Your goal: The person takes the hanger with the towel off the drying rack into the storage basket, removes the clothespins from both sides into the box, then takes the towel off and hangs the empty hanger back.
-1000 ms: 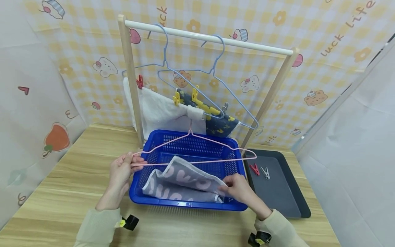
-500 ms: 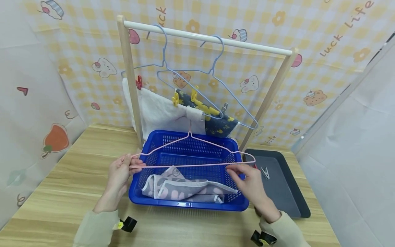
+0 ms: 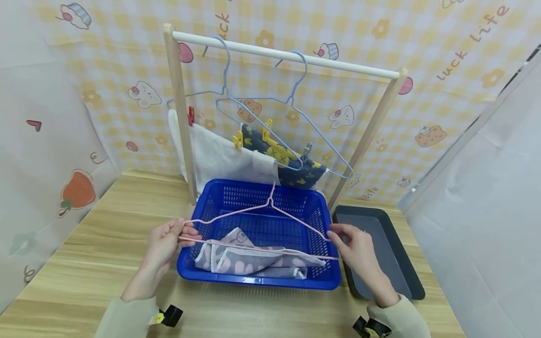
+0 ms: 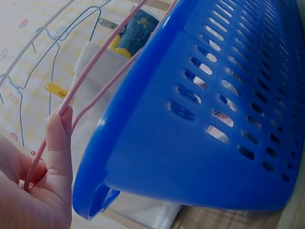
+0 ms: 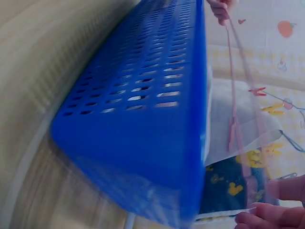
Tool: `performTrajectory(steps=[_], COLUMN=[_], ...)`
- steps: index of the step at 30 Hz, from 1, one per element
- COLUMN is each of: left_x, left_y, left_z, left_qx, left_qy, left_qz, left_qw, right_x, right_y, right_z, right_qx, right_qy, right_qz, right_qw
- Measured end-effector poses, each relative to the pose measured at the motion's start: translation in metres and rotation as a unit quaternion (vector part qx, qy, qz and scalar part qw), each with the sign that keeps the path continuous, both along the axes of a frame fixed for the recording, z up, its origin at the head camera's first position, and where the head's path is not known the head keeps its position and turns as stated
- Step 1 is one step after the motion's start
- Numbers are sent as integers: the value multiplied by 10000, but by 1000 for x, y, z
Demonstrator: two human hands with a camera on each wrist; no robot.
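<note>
A pink clothes hanger (image 3: 230, 214) is held over the blue basket (image 3: 258, 280). My left hand (image 3: 166, 241) grips its left end, the wires running between thumb and fingers, as the left wrist view also shows. At the hanger's right end, my right hand (image 3: 355, 246) has thumb and fingers bent around the corner; the right wrist view is blurred there. A grey towel (image 3: 249, 263) with pink lettering and white edging lies crumpled in the basket. The hanger's bottom bar crosses in front of it.
Behind stands a wooden rack (image 3: 287, 55) with two blue hangers (image 3: 291, 99). A white towel (image 3: 220, 157) and a dark cloth (image 3: 291, 176) with yellow patterns hang there by clothespins (image 3: 238, 140). A grey tray (image 3: 397, 253) lies right of the basket.
My right hand has let go of the towel, which has sunk into the basket, and moved right to the hanger's end. The hanger has tipped, its bottom bar now lower.
</note>
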State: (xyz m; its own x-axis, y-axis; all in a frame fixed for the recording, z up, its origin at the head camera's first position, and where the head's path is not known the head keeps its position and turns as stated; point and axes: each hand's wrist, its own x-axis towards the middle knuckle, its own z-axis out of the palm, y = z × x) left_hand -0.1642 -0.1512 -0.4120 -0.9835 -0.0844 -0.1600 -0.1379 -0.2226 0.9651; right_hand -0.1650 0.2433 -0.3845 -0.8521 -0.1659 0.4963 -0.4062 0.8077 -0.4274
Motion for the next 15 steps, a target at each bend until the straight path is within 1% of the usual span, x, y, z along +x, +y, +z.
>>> performTrajectory(steps=[2,5,10,15], left_x=[0,1,0,-2], left_y=[2,5,9,11], left_z=[0,0,0,0], left_qx=[50,87,43,-58], left_qy=[33,63,86,118], left_qz=[-82,-139,-290,-424], left_qw=[9999,9998,9995,9990], right_x=[3,6,13,17], right_y=[2,6,11,14], right_z=[-2,-3,-2,-1], right_qx=[-102,-196,-431,-655], right_qy=[-204,-500,-994,-1363], right_qz=[-104,-150,-51,122], right_qw=[9997,9984,9941,9884])
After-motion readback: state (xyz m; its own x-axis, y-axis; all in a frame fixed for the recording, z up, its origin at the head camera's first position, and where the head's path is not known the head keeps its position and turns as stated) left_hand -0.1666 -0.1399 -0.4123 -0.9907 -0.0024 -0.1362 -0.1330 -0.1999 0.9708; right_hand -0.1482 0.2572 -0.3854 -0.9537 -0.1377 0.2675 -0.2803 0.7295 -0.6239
